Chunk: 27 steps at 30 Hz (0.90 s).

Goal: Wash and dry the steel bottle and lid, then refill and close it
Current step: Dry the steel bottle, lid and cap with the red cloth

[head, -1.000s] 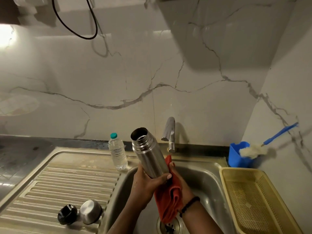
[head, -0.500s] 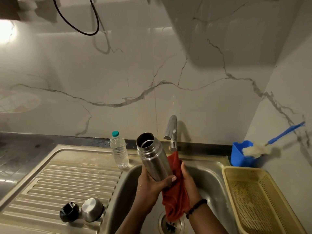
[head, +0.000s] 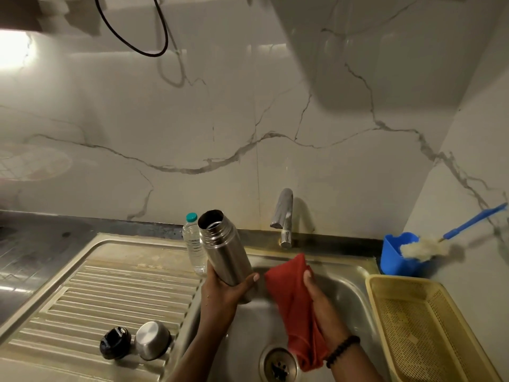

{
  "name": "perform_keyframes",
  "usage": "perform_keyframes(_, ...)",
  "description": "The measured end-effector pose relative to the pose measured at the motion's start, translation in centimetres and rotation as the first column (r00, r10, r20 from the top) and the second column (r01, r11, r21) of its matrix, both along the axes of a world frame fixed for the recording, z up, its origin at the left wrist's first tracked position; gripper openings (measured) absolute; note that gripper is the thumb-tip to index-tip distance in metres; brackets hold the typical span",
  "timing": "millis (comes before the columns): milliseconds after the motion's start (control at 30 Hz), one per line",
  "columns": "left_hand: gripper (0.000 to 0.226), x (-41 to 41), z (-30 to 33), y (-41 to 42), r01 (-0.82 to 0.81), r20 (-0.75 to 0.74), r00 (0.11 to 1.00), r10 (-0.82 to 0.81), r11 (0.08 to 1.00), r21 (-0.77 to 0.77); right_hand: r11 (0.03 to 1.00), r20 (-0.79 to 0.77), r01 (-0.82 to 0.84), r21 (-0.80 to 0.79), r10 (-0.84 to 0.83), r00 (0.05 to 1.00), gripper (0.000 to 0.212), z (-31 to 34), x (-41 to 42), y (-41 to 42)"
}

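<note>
My left hand point(head: 224, 295) grips the lower part of the open steel bottle point(head: 223, 245), which tilts up and to the left over the sink basin point(head: 344, 279). My right hand point(head: 321, 304) holds a red cloth point(head: 292, 293) just to the right of the bottle, apart from it. The steel cap point(head: 153, 336) and the black inner stopper point(head: 115, 342) lie on the ribbed drainboard point(head: 110, 293) at the lower left.
A small plastic water bottle point(head: 192, 244) with a teal cap stands behind the steel bottle. The tap point(head: 283, 216) rises at the sink's back. A blue holder point(head: 399, 255) with a blue-handled brush and a beige basket point(head: 427, 326) sit to the right. The drain point(head: 278, 363) lies below.
The cloth was pressed against the bottle's side. My right hand has pulled it away to the right, and my left hand has tipped the bottle a little leftward.
</note>
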<state>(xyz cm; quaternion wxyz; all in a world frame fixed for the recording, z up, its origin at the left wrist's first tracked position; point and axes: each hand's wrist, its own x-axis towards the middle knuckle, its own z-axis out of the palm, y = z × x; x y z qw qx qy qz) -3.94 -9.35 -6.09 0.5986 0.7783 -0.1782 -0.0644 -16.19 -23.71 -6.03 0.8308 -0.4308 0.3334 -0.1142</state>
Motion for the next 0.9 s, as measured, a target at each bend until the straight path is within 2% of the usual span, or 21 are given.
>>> perform_keyframes(67,0.066,0.0,-0.5,0.4,-0.020,0.025,1.000,0.019,1.000,0.024,0.997,0.165,0.015,0.080,-0.028,0.986,0.064,1.6,-0.5,-0.7)
perform_keyframes(133,0.066,-0.4,-1.0,0.5,-0.001,0.053,0.999,-0.001,0.999,0.045,0.995,0.393,-0.005,0.097,-0.034,0.919,0.069,4.3,-0.5,-0.9)
perform_keyframes(167,0.066,-0.5,-1.2,0.5,0.006,0.075,0.997,-0.010,0.998,0.059,0.999,0.467,-0.010,0.051,-0.015,0.884,0.070,5.2,-0.1,-0.7)
perform_keyframes(233,0.064,-0.8,-1.4,0.3,0.027,0.123,0.992,-0.038,0.996,0.086,0.982,0.547,0.047,-0.185,0.063,0.835,0.074,7.0,0.8,0.0)
perform_keyframes(267,0.064,-1.0,-1.5,0.1,0.043,0.142,0.988,-0.056,0.994,0.096,0.949,0.535,0.024,-0.313,0.155,0.831,0.079,7.5,1.3,0.3)
perform_keyframes(300,0.063,-1.0,-1.7,-0.1,0.058,0.156,0.985,-0.077,0.991,0.118,0.863,0.465,0.016,-0.505,0.257,0.847,0.080,7.9,1.7,0.5)
perform_keyframes(333,0.063,-1.1,-1.8,-0.3,0.067,0.167,0.982,-0.089,0.988,0.137,0.680,0.369,0.031,-0.733,0.358,0.858,0.074,8.3,2.3,0.7)
perform_keyframes(367,0.064,-1.1,-1.7,-0.4,0.064,0.179,0.980,-0.090,0.987,0.144,0.385,0.232,0.058,-0.921,0.423,0.876,0.064,8.5,2.8,0.4)
perform_keyframes(400,0.064,-1.0,-1.7,-0.3,0.056,0.190,0.978,-0.083,0.988,0.143,0.043,0.107,0.098,-0.994,0.433,0.895,0.056,8.2,3.4,-0.3)
perform_keyframes(433,0.065,-1.0,-1.6,0.0,0.048,0.202,0.976,-0.077,0.988,0.143,-0.215,0.033,0.138,-0.967,0.433,0.901,0.053,8.1,3.7,-1.1)
perform_keyframes(467,0.066,-1.0,-1.4,0.2,0.046,0.217,0.973,-0.078,0.988,0.148,-0.361,-0.029,0.148,-0.921,0.442,0.896,0.053,8.0,4.0,-1.9)
perform_keyframes(500,0.068,-0.9,-1.3,0.5,0.046,0.236,0.968,-0.084,0.986,0.161,-0.434,-0.061,0.157,-0.887,0.449,0.892,0.054,7.9,4.1,-2.5)
perform_keyframes(567,0.073,-0.9,-1.3,0.7,0.032,0.262,0.962,-0.076,0.985,0.167,-0.473,-0.064,0.175,-0.863,0.448,0.892,0.055,8.0,4.3,-3.0)
perform_keyframes(633,0.076,-1.0,-1.1,0.5,-0.008,0.280,0.959,-0.034,0.989,0.148,-0.442,-0.025,0.165,-0.882,0.391,0.920,0.051,8.1,4.6,-2.7)
perform_keyframes(700,0.078,-1.1,-0.9,0.1,-0.067,0.306,0.952,0.017,0.986,0.154,-0.363,0.061,0.160,-0.918,0.269,0.961,0.047,8.4,5.0,-1.8)
perform_keyframes(800,0.078,-1.0,-0.6,-0.3,-0.127,0.350,0.934,0.067,0.980,0.152,-0.200,0.095,0.106,-0.974,0.064,0.993,0.054,9.0,5.2,-0.7)
perform_keyframes(900,0.078,-0.9,-0.8,-0.3,-0.128,0.328,0.942,0.070,0.979,0.157,-0.147,0.161,0.150,-0.978,-0.066,0.985,0.052,8.8,5.6,0.2)
